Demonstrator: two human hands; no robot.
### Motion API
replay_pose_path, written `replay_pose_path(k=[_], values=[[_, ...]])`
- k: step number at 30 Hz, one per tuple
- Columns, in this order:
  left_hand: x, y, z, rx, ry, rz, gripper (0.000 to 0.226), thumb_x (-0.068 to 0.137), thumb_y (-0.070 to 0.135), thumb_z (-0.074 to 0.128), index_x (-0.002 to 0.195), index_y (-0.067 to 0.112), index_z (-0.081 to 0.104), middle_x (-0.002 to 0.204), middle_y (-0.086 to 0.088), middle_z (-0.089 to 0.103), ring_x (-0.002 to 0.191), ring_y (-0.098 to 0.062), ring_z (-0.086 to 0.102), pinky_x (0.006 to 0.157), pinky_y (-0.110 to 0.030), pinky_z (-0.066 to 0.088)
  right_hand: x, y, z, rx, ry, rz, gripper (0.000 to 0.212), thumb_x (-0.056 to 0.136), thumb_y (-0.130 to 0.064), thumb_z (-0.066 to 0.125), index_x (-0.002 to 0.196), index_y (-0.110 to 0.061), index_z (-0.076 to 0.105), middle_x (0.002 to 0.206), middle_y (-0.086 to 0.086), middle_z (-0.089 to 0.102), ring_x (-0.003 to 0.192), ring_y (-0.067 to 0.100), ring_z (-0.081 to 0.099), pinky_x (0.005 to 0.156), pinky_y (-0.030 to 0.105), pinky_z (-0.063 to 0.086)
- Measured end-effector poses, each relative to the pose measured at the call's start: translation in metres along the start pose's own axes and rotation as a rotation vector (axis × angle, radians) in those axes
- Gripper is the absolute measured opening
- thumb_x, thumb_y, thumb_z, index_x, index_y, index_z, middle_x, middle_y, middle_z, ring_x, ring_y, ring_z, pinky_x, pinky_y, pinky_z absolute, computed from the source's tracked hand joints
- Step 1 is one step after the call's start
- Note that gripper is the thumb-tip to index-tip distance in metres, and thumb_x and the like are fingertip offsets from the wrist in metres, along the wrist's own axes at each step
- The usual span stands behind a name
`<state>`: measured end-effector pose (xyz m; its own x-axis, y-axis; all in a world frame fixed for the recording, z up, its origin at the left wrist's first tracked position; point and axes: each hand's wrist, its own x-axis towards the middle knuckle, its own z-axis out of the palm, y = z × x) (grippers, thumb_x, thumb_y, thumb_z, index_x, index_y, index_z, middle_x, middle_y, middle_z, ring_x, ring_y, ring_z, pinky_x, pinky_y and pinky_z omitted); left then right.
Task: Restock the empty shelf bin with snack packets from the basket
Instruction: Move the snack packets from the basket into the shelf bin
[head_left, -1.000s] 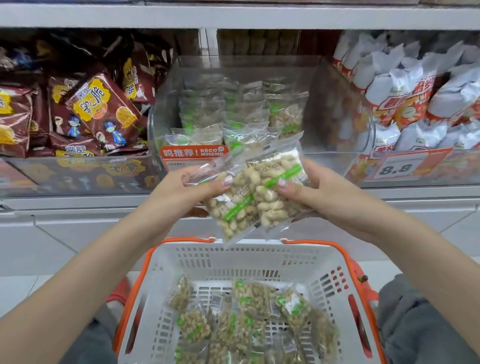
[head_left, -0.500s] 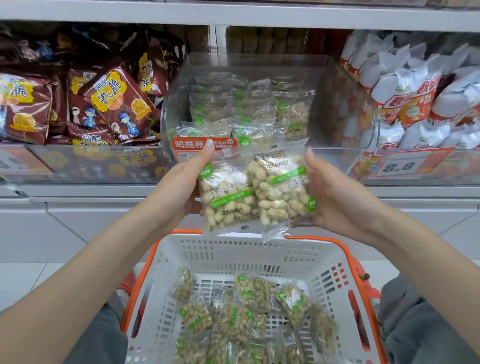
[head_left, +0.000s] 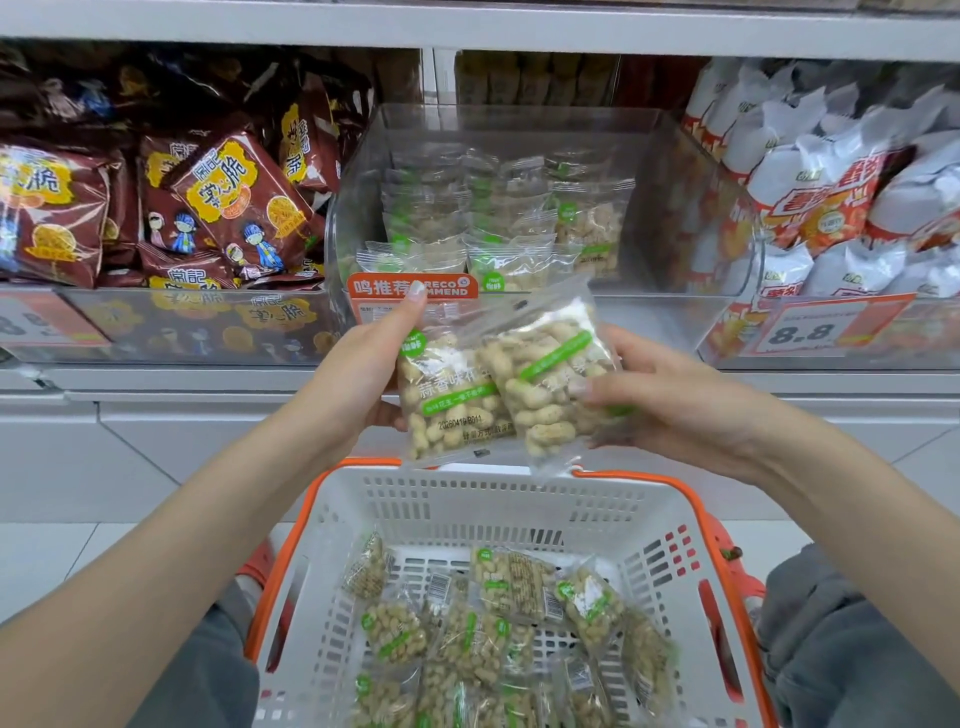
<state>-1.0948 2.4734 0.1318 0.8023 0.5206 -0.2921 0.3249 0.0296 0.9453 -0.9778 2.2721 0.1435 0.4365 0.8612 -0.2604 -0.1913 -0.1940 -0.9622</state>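
Observation:
Two clear peanut packets with green labels are held up in front of the shelf. My left hand (head_left: 363, 364) grips the left packet (head_left: 452, 400) by its left edge, index finger raised along it. The right packet (head_left: 550, 379) overlaps it and is tilted; my right hand (head_left: 670, 400) holds it from the right with thumb on its front. Behind them stands the clear shelf bin (head_left: 691, 208), holding several of the same packets (head_left: 509, 223) at its back and left. Below, the white basket with orange rim (head_left: 613, 499) holds several more peanut packets (head_left: 493, 639).
Brown snack bags (head_left: 228, 202) fill the bin to the left. White and orange bags (head_left: 841, 187) fill the bin on the right behind an 8.8 price tag (head_left: 810, 327). An orange recommend tag (head_left: 441, 287) hangs on the clear bin's front. My knees flank the basket.
Both hands rose slightly with the packets toward the clear bin. The packets went from fanned and tilted to held more upright side by side; the right one is tilted again now.

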Motion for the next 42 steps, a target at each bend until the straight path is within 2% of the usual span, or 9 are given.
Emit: replay_pose_path(k=[4, 11, 18, 26, 30, 33, 35, 39, 42], values=[[0.01, -0.006, -0.002, 0.105, 0.047, -0.055, 0.061, 0.088, 0.066, 0.04, 0.117, 0.017, 0.063, 0.086, -0.014, 0.059, 0.07, -0.021, 0.056, 0.052, -0.028, 0.049, -0.001, -0.003, -0.008, -0.137, 0.077, -0.098, 0.068, 0.053, -0.021, 0.091, 0.113, -0.024, 0.061, 0.101, 0.021, 0.071, 0.092, 0.03, 0.064, 0.088, 0.045, 0.045], [0.01, -0.013, 0.015, 0.04, 0.002, -0.141, 0.066, 0.073, 0.078, 0.05, 0.115, 0.028, 0.064, 0.101, -0.005, 0.071, 0.093, -0.022, 0.066, 0.089, -0.043, 0.051, -0.005, -0.01, -0.004, -0.319, 0.055, -0.214, 0.026, 0.073, -0.001, 0.077, 0.067, -0.023, 0.063, 0.06, -0.012, 0.062, 0.057, -0.001, 0.057, 0.051, 0.01, 0.042], [-0.005, -0.037, 0.06, -0.126, -0.236, -0.308, 0.064, 0.085, 0.068, 0.045, 0.113, 0.015, 0.067, 0.11, -0.019, 0.069, 0.105, -0.039, 0.064, 0.095, -0.058, 0.047, -0.002, -0.005, 0.011, -0.639, 0.012, -0.231, 0.047, 0.067, -0.017, 0.083, 0.111, -0.025, 0.07, 0.095, -0.004, 0.072, 0.081, 0.002, 0.063, 0.075, 0.021, 0.051], [-0.013, -0.021, 0.055, -0.392, -0.496, -0.176, 0.089, 0.072, 0.082, 0.031, 0.125, 0.016, 0.059, 0.122, -0.011, 0.065, 0.114, -0.031, 0.061, 0.099, -0.048, 0.046, 0.0, -0.009, 0.001, -0.613, 0.233, -0.384, 0.063, 0.053, -0.038, 0.08, 0.114, -0.034, 0.063, 0.081, -0.008, 0.058, 0.073, 0.008, 0.05, 0.06, 0.013, 0.039], [-0.024, -0.029, 0.063, -0.237, -0.373, 0.019, 0.093, 0.045, 0.041, 0.09, 0.124, 0.017, 0.049, 0.114, -0.004, 0.067, 0.101, -0.022, 0.066, 0.086, -0.035, 0.055, -0.002, -0.006, 0.003, -0.537, 0.3, -0.414, 0.064, 0.053, -0.039, 0.08, 0.114, -0.029, 0.061, 0.09, -0.006, 0.058, 0.082, 0.004, 0.054, 0.064, 0.014, 0.044], [-0.03, -0.034, 0.071, -0.229, -0.171, 0.107, 0.072, 0.058, 0.002, 0.085, 0.116, 0.014, 0.045, 0.101, 0.0, 0.071, 0.089, -0.013, 0.071, 0.068, -0.024, 0.057, -0.002, -0.003, 0.001, -0.623, 0.316, -0.361, 0.082, 0.055, -0.043, 0.081, 0.128, -0.041, 0.044, 0.125, -0.008, 0.046, 0.106, -0.001, 0.049, 0.081, 0.01, 0.044], [-0.029, -0.034, 0.069, -0.218, -0.156, 0.169, 0.068, 0.06, -0.006, 0.081, 0.114, 0.014, 0.044, 0.096, 0.003, 0.071, 0.084, -0.008, 0.07, 0.065, -0.021, 0.056, -0.004, -0.005, 0.0, -0.632, 0.236, -0.249, 0.098, 0.057, -0.041, 0.08, 0.139, -0.043, 0.027, 0.133, -0.009, 0.039, 0.109, -0.002, 0.045, 0.081, 0.004, 0.04], [-0.032, -0.029, 0.065, -0.178, -0.238, 0.207, 0.066, 0.065, -0.009, 0.077, 0.114, 0.016, 0.041, 0.084, 0.012, 0.069, 0.073, 0.001, 0.067, 0.056, -0.016, 0.051, -0.004, 0.0, 0.005, -0.415, 0.169, -0.241, 0.094, 0.065, -0.008, 0.083, 0.14, -0.033, 0.031, 0.076, -0.02, 0.056, 0.058, -0.007, 0.056, 0.053, 0.005, 0.041], [-0.029, -0.024, 0.059, -0.145, -0.276, 0.235, 0.077, 0.057, 0.005, 0.087, 0.117, 0.022, 0.041, 0.105, 0.005, 0.066, 0.085, -0.003, 0.068, 0.06, -0.017, 0.052, 0.002, 0.009, 0.01, -0.209, 0.19, -0.27, 0.09, 0.056, -0.011, 0.082, 0.135, -0.028, 0.043, 0.095, -0.011, 0.067, 0.08, 0.004, 0.069, 0.069, 0.016, 0.053]])
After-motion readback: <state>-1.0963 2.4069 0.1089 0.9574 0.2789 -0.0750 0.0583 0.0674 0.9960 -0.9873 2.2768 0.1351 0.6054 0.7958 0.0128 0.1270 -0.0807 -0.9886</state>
